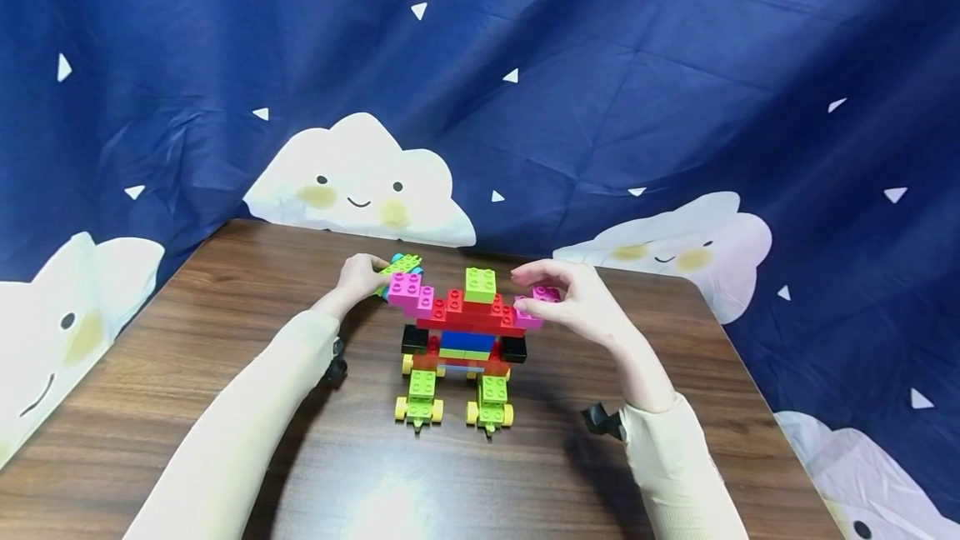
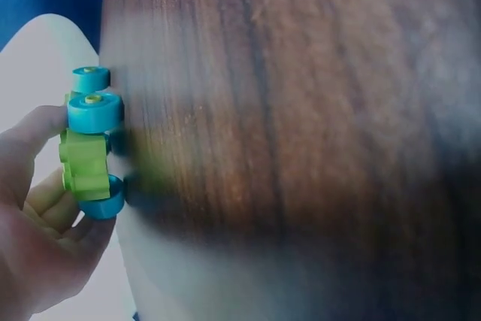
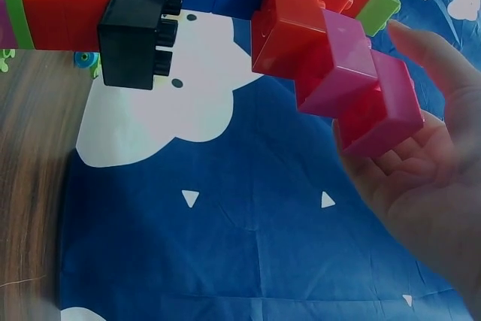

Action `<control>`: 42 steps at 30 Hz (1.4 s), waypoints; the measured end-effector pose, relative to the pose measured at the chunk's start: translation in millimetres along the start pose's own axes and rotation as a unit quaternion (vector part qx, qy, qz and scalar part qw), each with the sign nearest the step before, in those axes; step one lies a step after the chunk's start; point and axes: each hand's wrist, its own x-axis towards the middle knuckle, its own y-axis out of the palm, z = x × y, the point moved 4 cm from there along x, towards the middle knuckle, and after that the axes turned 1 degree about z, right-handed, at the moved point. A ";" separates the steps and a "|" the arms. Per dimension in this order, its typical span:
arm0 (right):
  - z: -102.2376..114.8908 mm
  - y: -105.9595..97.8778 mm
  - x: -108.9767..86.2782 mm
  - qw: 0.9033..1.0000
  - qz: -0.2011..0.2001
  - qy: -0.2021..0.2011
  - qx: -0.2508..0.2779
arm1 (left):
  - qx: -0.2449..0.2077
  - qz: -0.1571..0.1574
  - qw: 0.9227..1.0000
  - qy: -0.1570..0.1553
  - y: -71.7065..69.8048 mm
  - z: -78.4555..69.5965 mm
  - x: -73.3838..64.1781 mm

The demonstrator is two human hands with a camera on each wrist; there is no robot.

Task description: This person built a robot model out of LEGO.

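My left hand [image 1: 362, 276] pinches a lime-green wheeled brick base [image 2: 86, 165] with turquoise wheels, near the table's far side. In the left wrist view its wheels face the table surface. A figure built of toy bricks [image 1: 467, 342] stands mid-table, with a lime head brick [image 1: 480, 284], red shoulders and a blue middle. Pink bricks [image 1: 405, 292] form its left-side arm. Around the pink bricks [image 3: 381, 103] of the other arm, my right hand [image 1: 573, 302] is held with thumb and fingers spread apart. Whether it touches them is hard to tell.
The figure's lime feet [image 1: 491, 398] have yellow wheels and rest on the brown wooden table [image 1: 330, 457]. Black bricks [image 3: 135, 31] stick out from its sides. A blue cloth [image 1: 600, 90] with clouds hangs behind the table.
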 end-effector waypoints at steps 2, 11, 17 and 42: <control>0.3 0.3 0.4 1.000 0.001 0.000 0.001 | 0.001 -0.001 1.000 -0.003 -1.3 1.0 -0.7; 1.1 0.6 2.5 1.000 0.002 -0.011 -0.004 | -0.027 -0.016 0.999 -0.001 -19.7 -2.1 -3.2; 1.6 -0.2 3.4 1.000 0.001 -0.010 -0.001 | -0.042 -0.036 0.998 0.012 -43.4 -15.7 -8.2; 16.0 -8.7 1.8 0.997 -0.059 -0.044 0.023 | -0.128 -0.051 0.983 0.123 -130.9 -157.6 -85.9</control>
